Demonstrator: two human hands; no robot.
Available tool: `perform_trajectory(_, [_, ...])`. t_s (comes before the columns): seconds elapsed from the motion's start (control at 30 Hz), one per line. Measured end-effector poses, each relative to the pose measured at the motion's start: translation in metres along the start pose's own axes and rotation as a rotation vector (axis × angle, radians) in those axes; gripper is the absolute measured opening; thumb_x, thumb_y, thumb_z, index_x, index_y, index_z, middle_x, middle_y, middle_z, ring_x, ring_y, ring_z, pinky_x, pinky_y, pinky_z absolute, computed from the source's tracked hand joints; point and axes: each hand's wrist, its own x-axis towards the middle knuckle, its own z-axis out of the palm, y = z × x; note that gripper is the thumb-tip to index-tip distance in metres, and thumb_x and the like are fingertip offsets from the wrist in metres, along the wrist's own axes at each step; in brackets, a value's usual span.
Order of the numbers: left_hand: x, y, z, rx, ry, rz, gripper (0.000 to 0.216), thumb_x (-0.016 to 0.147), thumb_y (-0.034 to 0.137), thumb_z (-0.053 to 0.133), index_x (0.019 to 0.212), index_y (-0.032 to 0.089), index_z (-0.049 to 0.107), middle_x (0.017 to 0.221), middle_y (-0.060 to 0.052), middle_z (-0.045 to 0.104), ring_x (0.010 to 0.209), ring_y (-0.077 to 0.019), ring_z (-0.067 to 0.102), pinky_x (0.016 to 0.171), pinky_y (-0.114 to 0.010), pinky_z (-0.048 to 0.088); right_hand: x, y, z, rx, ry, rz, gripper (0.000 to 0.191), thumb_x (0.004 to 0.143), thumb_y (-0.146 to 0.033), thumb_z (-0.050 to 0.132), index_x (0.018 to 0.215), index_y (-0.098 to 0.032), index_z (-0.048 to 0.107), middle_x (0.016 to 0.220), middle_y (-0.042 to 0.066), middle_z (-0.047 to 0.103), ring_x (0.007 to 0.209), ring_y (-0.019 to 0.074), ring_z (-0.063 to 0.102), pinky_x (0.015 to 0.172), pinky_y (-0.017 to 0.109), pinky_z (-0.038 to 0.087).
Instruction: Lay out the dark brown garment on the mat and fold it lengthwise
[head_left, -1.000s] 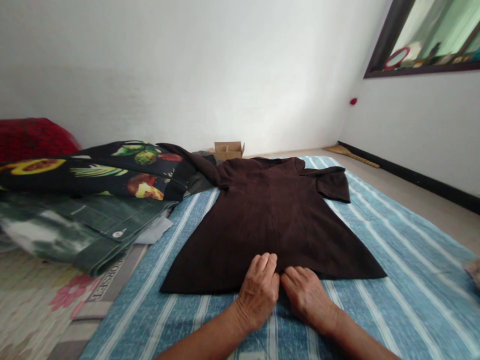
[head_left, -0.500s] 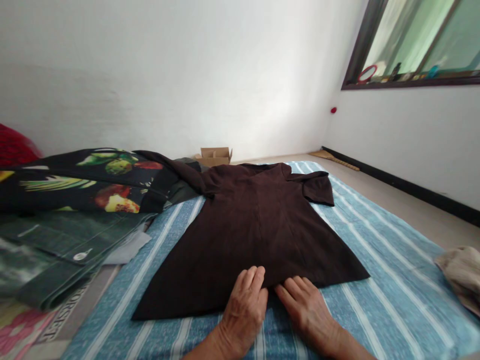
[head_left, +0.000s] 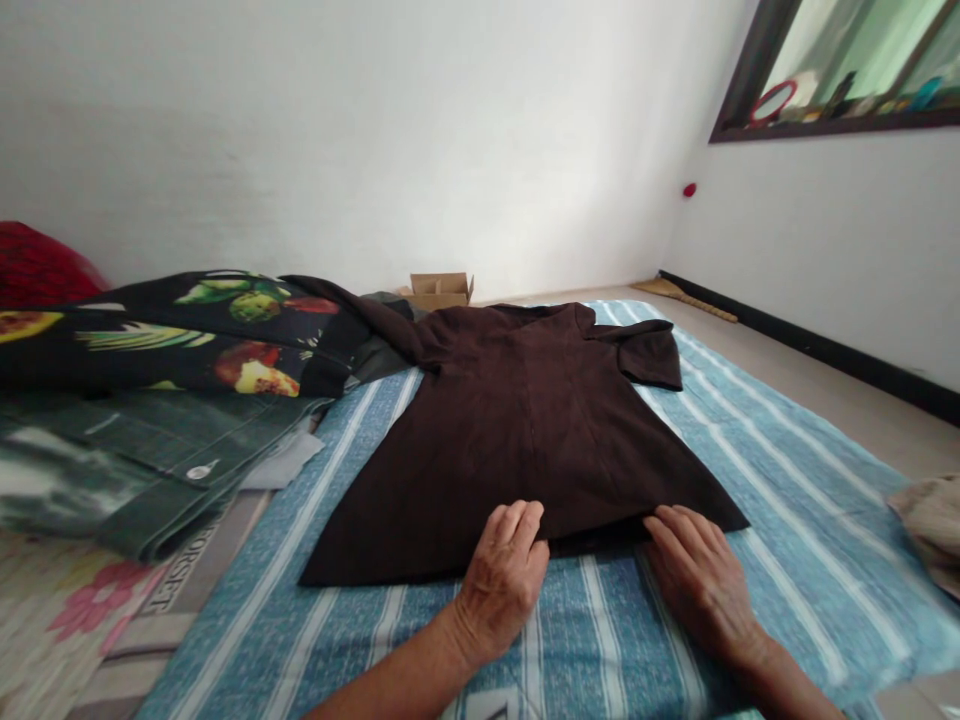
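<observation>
A dark brown short-sleeved shirt (head_left: 525, 430) lies spread flat on a blue and white striped cloth (head_left: 787, 500). My left hand (head_left: 504, 578) rests palm down at the middle of the shirt's near hem, fingers stretched out and close together. My right hand (head_left: 701, 577) lies flat near the hem's right corner, fingers extended, fingertips touching the shirt's edge. Neither hand holds anything.
At the left lie a black fruit-print garment (head_left: 187, 335), a folded dark green denim piece (head_left: 142, 450) and something red (head_left: 37, 265). A small cardboard box (head_left: 440, 288) stands by the far wall. A beige cloth (head_left: 930, 520) lies at the right edge. Bare floor runs along the right wall.
My right hand has slid right along the hem, away from my left hand, to near the shirt's right corner. My left hand has stayed at the middle of the hem.
</observation>
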Motion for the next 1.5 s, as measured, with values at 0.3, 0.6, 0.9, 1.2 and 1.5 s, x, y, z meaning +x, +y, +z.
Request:
perform_trajectory(0.3, [0.002, -0.001, -0.001, -0.052, 0.059, 0.029, 0.021, 0.086, 0.005, 0.044, 0.075, 0.012, 0.061, 0.108, -0.012, 0.060, 0.102, -0.0228, 0.052, 0.091, -0.043, 0.046, -0.018, 0.043, -0.005, -0.147, -0.103, 0.054, 0.020, 0.087, -0.015, 0.045, 0.095, -0.015, 0.063, 0.125, 0.017, 0.051, 0.119, 0.0327, 0.043, 0.088, 0.047, 0.044])
perform_trajectory(0.6, [0.002, -0.005, -0.001, -0.107, 0.062, 0.063, 0.028, 0.088, 0.004, 0.038, 0.074, 0.014, 0.060, 0.094, -0.009, 0.062, 0.089, -0.0196, 0.054, 0.084, -0.039, 0.047, -0.011, 0.053, -0.008, 0.045, -0.025, -0.038, 0.022, 0.091, -0.012, 0.040, 0.095, -0.018, 0.060, 0.090, 0.007, 0.064, 0.092, 0.0192, 0.059, 0.082, 0.035, 0.049])
perform_trajectory(0.9, [0.001, -0.009, 0.000, -0.164, 0.029, 0.075, 0.036, 0.092, 0.005, 0.028, 0.075, 0.014, 0.058, 0.088, -0.008, 0.060, 0.080, -0.0178, 0.053, 0.073, -0.033, 0.047, -0.008, 0.048, -0.013, 0.072, -0.088, -0.035, 0.022, 0.092, -0.010, 0.038, 0.084, -0.018, 0.057, 0.085, 0.007, 0.060, 0.089, 0.0194, 0.057, 0.076, 0.033, 0.048])
perform_trajectory(1.2, [-0.005, -0.005, -0.003, -0.137, -0.084, 0.072, 0.037, 0.092, 0.008, 0.024, 0.077, 0.014, 0.057, 0.086, -0.008, 0.058, 0.076, -0.0184, 0.051, 0.068, -0.033, 0.046, -0.016, 0.050, -0.015, 0.063, -0.070, -0.062, 0.021, 0.090, -0.013, 0.038, 0.088, -0.021, 0.058, 0.087, 0.005, 0.063, 0.086, 0.0194, 0.060, 0.076, 0.031, 0.048])
perform_trajectory(1.5, [-0.006, -0.001, -0.007, -0.016, -0.223, 0.100, 0.023, 0.088, 0.007, 0.034, 0.073, 0.016, 0.048, 0.079, -0.005, 0.053, 0.071, -0.0161, 0.049, 0.064, -0.029, 0.042, -0.005, 0.060, -0.026, 0.024, 0.024, -0.243, 0.020, 0.087, -0.021, 0.040, 0.090, -0.024, 0.059, 0.083, 0.003, 0.068, 0.074, 0.0168, 0.064, 0.064, 0.024, 0.048])
